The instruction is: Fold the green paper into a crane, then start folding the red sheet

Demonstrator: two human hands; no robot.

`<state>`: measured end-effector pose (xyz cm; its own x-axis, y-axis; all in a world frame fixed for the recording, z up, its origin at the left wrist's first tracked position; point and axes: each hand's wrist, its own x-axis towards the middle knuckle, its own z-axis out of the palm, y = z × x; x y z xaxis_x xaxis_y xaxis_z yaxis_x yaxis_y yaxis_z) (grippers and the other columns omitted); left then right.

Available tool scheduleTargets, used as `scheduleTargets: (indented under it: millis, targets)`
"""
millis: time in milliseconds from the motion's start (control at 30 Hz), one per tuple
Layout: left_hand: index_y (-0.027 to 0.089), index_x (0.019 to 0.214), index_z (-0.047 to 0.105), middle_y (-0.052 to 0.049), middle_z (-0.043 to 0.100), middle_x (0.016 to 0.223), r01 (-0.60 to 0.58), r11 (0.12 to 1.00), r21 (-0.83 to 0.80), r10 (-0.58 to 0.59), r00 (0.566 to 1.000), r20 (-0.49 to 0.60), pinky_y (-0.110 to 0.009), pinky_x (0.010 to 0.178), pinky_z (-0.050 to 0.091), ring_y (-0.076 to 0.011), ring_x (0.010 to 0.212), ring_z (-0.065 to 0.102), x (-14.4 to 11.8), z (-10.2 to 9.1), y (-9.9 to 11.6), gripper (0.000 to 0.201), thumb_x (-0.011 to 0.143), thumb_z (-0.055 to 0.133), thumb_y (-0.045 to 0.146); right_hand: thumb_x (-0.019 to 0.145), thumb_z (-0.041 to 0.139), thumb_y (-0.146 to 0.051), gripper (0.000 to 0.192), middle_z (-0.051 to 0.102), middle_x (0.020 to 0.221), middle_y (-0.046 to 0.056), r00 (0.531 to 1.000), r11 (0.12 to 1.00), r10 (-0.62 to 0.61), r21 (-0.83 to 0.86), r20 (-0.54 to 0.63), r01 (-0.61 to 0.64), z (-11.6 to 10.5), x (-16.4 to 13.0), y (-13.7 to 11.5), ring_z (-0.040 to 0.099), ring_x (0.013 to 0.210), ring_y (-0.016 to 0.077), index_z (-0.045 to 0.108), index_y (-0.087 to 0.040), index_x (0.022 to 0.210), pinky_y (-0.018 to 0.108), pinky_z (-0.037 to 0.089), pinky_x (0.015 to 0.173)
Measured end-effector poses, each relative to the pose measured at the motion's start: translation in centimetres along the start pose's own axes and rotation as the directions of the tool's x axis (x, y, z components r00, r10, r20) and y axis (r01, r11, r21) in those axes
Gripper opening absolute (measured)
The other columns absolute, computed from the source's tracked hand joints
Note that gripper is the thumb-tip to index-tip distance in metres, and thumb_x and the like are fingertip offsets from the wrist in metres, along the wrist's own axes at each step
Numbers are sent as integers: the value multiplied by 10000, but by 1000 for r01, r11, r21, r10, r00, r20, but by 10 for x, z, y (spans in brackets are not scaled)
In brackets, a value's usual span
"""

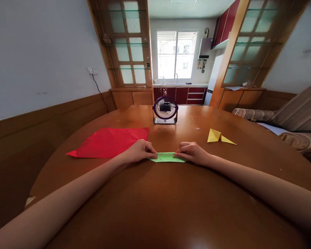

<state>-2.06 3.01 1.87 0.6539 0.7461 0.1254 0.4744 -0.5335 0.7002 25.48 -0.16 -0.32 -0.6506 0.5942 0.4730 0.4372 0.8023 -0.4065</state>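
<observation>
A green folded paper (166, 157) lies as a low, long strip on the table in front of me, its ends slanted. My left hand (141, 150) pinches its left end between thumb and fingers. At the right end, my right hand (193, 152) grips the paper in the same way. The fingertips cover parts of both ends. Just beyond my left wrist is a large sheet of red paper (106, 141), flat with a pointed left corner. To the right of my right hand sits a yellow folded paper shape (214, 135) with a pointed tail.
A small dark fan (165, 109) stands upright on the brown wooden table (168, 200), beyond my hands. A striped armchair (300, 114) is at the right. A cabinet with glass shelves (129, 45) and a window (176, 55) are in the background.
</observation>
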Motion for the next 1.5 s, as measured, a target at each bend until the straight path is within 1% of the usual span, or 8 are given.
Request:
scheduleTargets:
  millis: [167, 300, 567, 800, 1000, 1200, 1367, 1500]
  targets:
    - [185, 731, 765, -24, 680, 749, 107, 994, -28, -105, 992, 64, -218, 571, 442, -132, 672, 601, -1, -10, -4, 188, 667, 773, 362, 924, 575, -439, 344, 596, 731, 41, 1000, 999, 9, 38, 19, -10, -2, 0, 6, 547, 639, 119, 731, -138, 866, 244, 444, 581]
    - [196, 792, 771, -25, 717, 787, 116, 993, 12, -117, 983, 142, -227, 613, 473, -148, 700, 635, -2, -18, -6, 219, 668, 772, 377, 908, 593, -450, 344, 583, 729, 36, 1000, 997, 9, 77, 28, -11, -3, -2, 11, 535, 635, 117, 728, -137, 857, 241, 430, 565]
    - [169, 776, 749, -13, 699, 698, 140, 988, 72, -149, 978, 143, -213, 558, 410, -131, 631, 586, -1, -21, -3, 246, 684, 746, 397, 879, 626, -466, 346, 592, 739, 39, 997, 983, 68, 167, 47, -75, -4, -3, 13, 513, 634, 114, 739, -141, 850, 244, 411, 563]
    - [152, 809, 745, -36, 687, 747, 128, 991, 46, -129, 991, 22, -226, 561, 387, -137, 658, 564, 0, -23, -4, 384, 751, 663, 523, 828, 669, -497, 355, 587, 714, 29, 979, 941, 196, 291, -49, -174, -8, -1, 14, 487, 629, 117, 748, -151, 816, 248, 366, 542]
    - [167, 735, 735, -36, 688, 743, 43, 999, 31, -38, 990, -135, -238, 603, 415, -144, 692, 573, 2, -19, -1, 314, 740, 693, 478, 824, 677, -480, 338, 567, 705, 19, 967, 938, 241, 276, -80, -211, -10, 0, 10, 432, 598, 100, 754, -152, 811, 249, 332, 534]
    - [195, 722, 760, -24, 679, 731, -10, 1000, 1, 10, 962, -272, -238, 601, 403, -129, 673, 551, 3, -16, 0, 248, 702, 744, 442, 819, 674, -495, 349, 553, 681, 15, 961, 940, 252, 265, -113, -216, -11, 1, 8, 413, 597, 102, 756, -157, 790, 254, 322, 536]
    - [208, 703, 770, -22, 693, 705, 10, 997, -73, -33, 948, -317, -240, 597, 404, -131, 664, 555, 4, -15, -3, 216, 679, 772, 423, 799, 692, -498, 351, 549, 682, 16, 950, 923, 285, 302, -125, -237, -10, 1, 11, 419, 594, 101, 765, -154, 796, 255, 318, 530]
    - [221, 725, 776, -16, 694, 724, -40, 995, -89, 12, 954, -301, -236, 628, 418, -124, 685, 563, 3, -19, -6, 184, 700, 774, 403, 787, 698, -507, 354, 553, 688, 17, 944, 911, 309, 320, -117, -259, -10, 0, 12, 421, 588, 100, 769, -161, 796, 253, 322, 526]
